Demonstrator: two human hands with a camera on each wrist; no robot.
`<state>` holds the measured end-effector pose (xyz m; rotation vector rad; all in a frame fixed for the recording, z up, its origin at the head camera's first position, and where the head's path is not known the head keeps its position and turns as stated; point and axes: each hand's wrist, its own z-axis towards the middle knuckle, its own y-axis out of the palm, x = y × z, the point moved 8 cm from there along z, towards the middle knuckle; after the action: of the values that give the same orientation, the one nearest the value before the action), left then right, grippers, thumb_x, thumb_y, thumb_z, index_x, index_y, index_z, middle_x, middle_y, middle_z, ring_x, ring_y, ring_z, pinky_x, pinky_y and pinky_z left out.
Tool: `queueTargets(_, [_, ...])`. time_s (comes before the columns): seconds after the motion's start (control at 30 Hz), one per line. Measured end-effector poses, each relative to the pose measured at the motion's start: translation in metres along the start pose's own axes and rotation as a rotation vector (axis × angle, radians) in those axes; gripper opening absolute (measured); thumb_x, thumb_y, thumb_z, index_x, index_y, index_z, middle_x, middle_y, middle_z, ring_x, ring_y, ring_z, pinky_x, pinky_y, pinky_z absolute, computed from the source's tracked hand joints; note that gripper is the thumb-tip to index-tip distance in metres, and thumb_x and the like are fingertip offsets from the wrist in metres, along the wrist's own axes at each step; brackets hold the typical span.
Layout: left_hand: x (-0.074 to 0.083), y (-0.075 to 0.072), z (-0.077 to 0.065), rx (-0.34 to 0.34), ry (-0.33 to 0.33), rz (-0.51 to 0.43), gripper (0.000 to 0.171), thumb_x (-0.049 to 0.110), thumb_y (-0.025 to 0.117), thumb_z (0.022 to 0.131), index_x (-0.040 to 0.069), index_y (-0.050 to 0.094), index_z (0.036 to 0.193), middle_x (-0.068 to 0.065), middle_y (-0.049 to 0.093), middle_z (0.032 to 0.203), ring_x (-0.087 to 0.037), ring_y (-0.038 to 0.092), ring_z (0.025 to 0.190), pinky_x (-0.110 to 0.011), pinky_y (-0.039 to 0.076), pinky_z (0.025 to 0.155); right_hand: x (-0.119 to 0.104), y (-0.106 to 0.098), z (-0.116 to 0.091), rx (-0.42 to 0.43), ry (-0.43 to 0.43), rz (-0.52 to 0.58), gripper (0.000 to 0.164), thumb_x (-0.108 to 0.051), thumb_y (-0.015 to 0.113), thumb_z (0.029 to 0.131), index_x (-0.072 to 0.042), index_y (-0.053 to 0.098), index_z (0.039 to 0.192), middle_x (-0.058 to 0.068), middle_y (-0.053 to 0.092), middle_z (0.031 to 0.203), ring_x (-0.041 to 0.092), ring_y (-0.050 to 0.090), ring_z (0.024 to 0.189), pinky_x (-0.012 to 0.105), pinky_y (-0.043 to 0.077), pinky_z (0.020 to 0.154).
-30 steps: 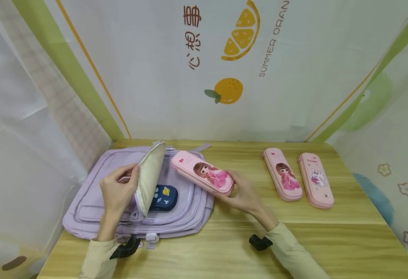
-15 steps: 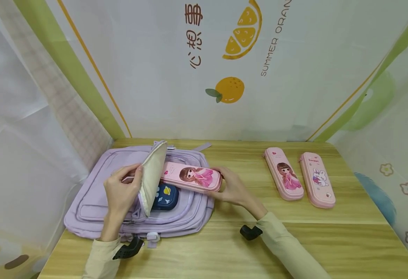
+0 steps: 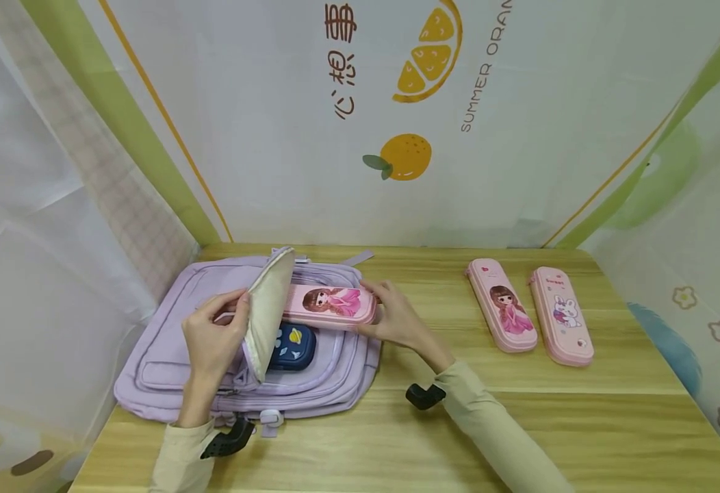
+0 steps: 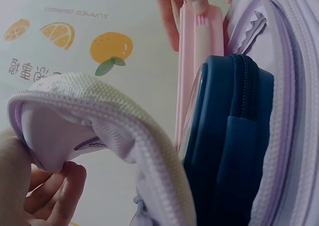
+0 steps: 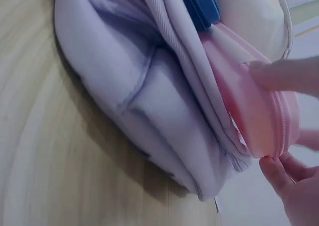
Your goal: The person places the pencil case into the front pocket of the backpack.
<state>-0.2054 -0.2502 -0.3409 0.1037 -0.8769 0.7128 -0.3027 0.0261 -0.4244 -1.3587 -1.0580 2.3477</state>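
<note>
Head view, read as a dial with twelve at the top edge, showed a lavender backpack (image 3: 175,349) lying at eight o'clock on a wood-grain table (image 3: 366,452). The left hand (image 3: 214,335) pinched the rim of its cream-lined pocket flap (image 3: 267,315) and held the flap raised. Between three and four o'clock of the pink doll-print pencil case (image 3: 329,303), the right hand (image 3: 400,322) gripped that case by its end, thumb on one side and fingers on the other. The case lay across the opened pocket, with its nine o'clock end hidden behind the flap. Toward seven o'clock of it, a navy space-print pencil case (image 3: 294,347) sat in the pocket mouth, partly covered by the flap; whether the two cases touched could not be told.

Well apart, at three o'clock from the backpack, a matching doll-print case (image 3: 502,305) rested on the table, and a pink rabbit-print case (image 3: 560,316) lay just beside it on its three o'clock side. At twelve hung a white fabric backdrop (image 3: 274,137) printed with oranges.

Left wrist view put the pinching fingers at eight o'clock; right wrist view showed the gripped case at three.
</note>
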Motion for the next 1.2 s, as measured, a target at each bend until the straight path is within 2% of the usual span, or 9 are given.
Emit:
queueTargets(0.13, [0.008,0.001,0.0,0.003,-0.004,0.001,0.01,-0.012,0.069,0.084,-0.016,0.074,0.092,-0.031,0.069,0.078,0.018,0.058,0.069,0.0,0.049,0.063,0.0,0.0,0.003,0.045,0.039,0.033,0.083,-0.025,0.092,0.069,0.002,0.057,0.138,0.019,0.061,0.122,0.032,0.059,0.112,0.049,0.047,0.098])
queueTargets(0.3, [0.01,0.0,0.001,0.016,-0.029,-0.017,0.01,-0.012,0.069,0.084,-0.015,0.074,0.092,-0.028,0.069,0.078,0.016,0.059,0.066,-0.001,0.051,0.063,-0.006,0.006,0.01,0.083,0.003,0.008,0.069,-0.028,0.095,0.064,0.001,0.069,0.12,0.016,0.068,0.111,0.029,0.058,0.102,0.04,0.048,0.087])
queueTargets(0.43, [0.012,0.002,0.002,0.002,-0.039,-0.035,0.01,-0.013,0.069,0.085,-0.015,0.074,0.092,-0.028,0.07,0.078,0.015,0.059,0.064,-0.003,0.052,0.062,-0.013,0.013,0.016,0.069,-0.025,-0.004,0.071,-0.027,0.094,0.065,0.002,0.068,0.124,0.02,0.067,0.114,0.03,0.061,0.102,0.04,0.051,0.088])
queueTargets(0.7, [0.012,0.005,0.0,0.005,-0.025,-0.043,0.01,-0.011,0.069,0.085,-0.014,0.075,0.093,-0.03,0.07,0.077,0.015,0.059,0.065,-0.002,0.051,0.062,-0.018,0.029,0.024,0.046,0.01,-0.011,0.076,-0.025,0.094,0.069,0.004,0.063,0.132,0.021,0.06,0.111,0.026,0.063,0.093,0.03,0.054,0.08])
queueTargets(0.9, [0.011,0.006,-0.001,0.001,-0.028,-0.059,0.011,-0.011,0.069,0.085,-0.014,0.075,0.093,-0.029,0.07,0.078,0.014,0.06,0.065,-0.004,0.053,0.063,-0.017,0.04,0.028,0.054,0.065,0.156,0.072,-0.012,0.091,0.073,0.011,0.057,0.132,0.025,0.058,0.118,0.034,0.069,0.102,0.028,0.061,0.088])
queueTargets(0.97, [0.01,0.005,-0.001,0.003,-0.035,-0.058,0.01,-0.011,0.069,0.085,-0.013,0.075,0.093,-0.023,0.071,0.077,0.015,0.06,0.065,-0.004,0.053,0.063,-0.017,0.042,0.03,0.059,0.081,0.214,0.068,-0.007,0.089,0.074,0.012,0.056,0.131,0.027,0.059,0.12,0.036,0.068,0.106,0.029,0.06,0.092])
queueTargets(1.07, [0.01,0.004,-0.002,0.006,-0.044,-0.061,0.01,-0.011,0.069,0.085,-0.013,0.075,0.093,-0.006,0.072,0.075,0.015,0.061,0.065,-0.004,0.053,0.062,-0.018,0.046,0.033,0.065,0.087,0.269,0.059,0.001,0.084,0.076,0.013,0.057,0.128,0.029,0.061,0.119,0.039,0.068,0.109,0.032,0.059,0.094])
queueTargets(1.2, [0.007,0.003,-0.002,0.003,-0.055,-0.078,0.01,-0.011,0.069,0.085,-0.013,0.076,0.093,0.014,0.067,0.077,0.014,0.061,0.065,-0.004,0.053,0.062,-0.022,0.05,0.036,0.07,0.069,0.274,0.048,0.009,0.077,0.078,0.015,0.059,0.123,0.031,0.064,0.118,0.04,0.068,0.111,0.034,0.058,0.096])
